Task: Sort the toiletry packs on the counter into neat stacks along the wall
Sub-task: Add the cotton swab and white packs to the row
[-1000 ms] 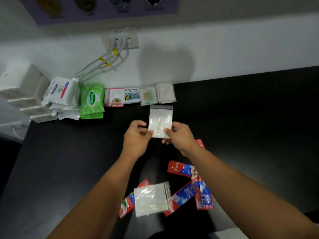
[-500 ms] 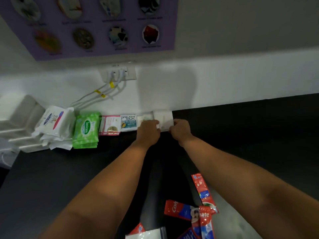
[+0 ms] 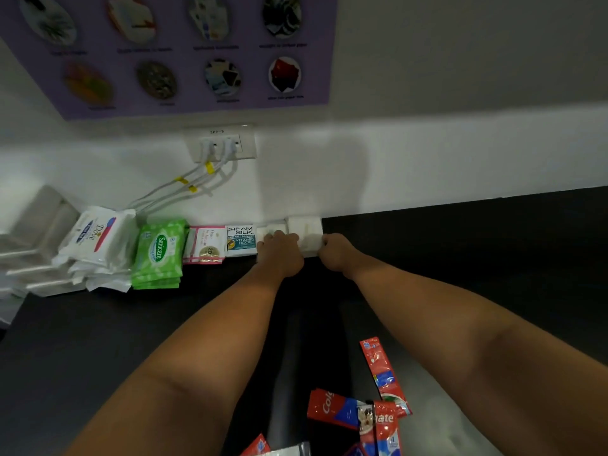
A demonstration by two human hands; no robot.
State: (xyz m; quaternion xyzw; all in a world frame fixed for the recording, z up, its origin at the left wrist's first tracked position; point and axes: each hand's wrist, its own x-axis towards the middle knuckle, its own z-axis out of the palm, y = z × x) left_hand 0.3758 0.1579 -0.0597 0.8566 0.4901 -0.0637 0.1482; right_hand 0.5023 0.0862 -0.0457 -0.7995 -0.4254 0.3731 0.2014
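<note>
White pack is being placed against the wall.
Its edges are pinched by left hand and right hand, fingers curled; release is judged due next.

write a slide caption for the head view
The left hand and right hand hold a clear pack on the end stack by the wall; Colgate sachets lie loose

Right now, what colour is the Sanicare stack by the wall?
The Sanicare stack is green with white patterning, seen best in the head view.
</note>
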